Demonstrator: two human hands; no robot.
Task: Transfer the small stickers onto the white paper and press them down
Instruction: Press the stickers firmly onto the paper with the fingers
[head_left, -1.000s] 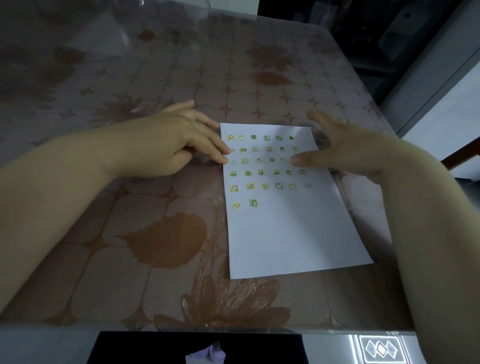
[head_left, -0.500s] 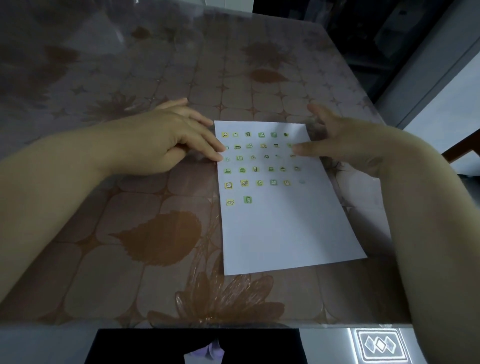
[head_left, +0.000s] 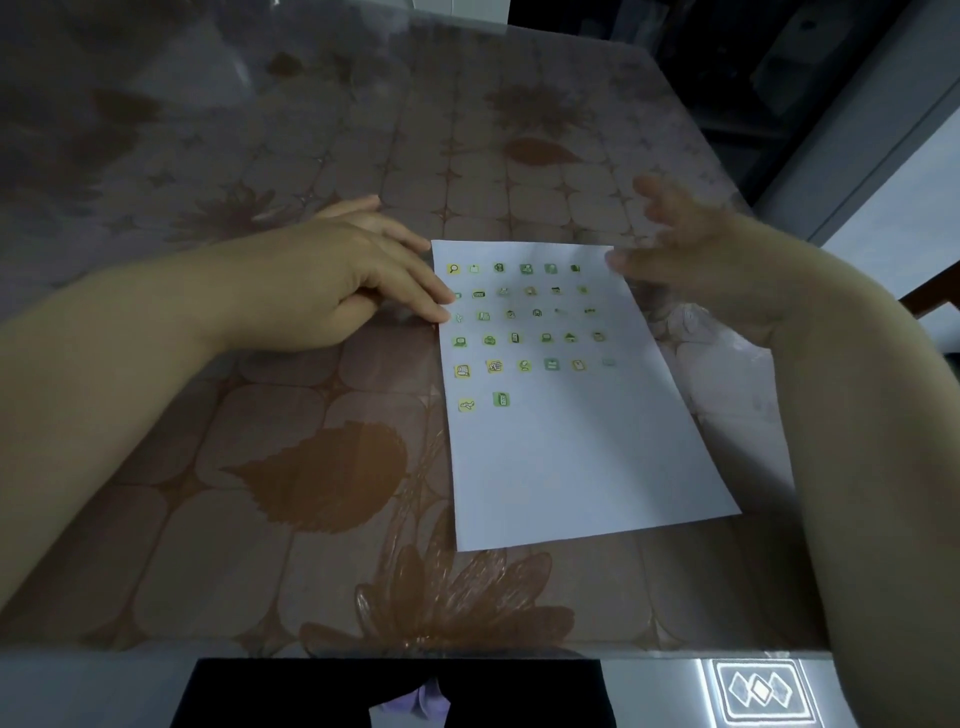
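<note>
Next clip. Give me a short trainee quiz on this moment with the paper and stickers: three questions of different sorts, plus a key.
1. True or false: the nearest row of stickers on the paper holds two stickers.
2. Which edge of the paper do the fingers of the left hand rest on? A. left edge B. near edge C. right edge
3. Fill in: the hand blurred by motion, at the paper's far corner, is the person's ___ one.
Key: 1 true; 2 A; 3 right hand.
</note>
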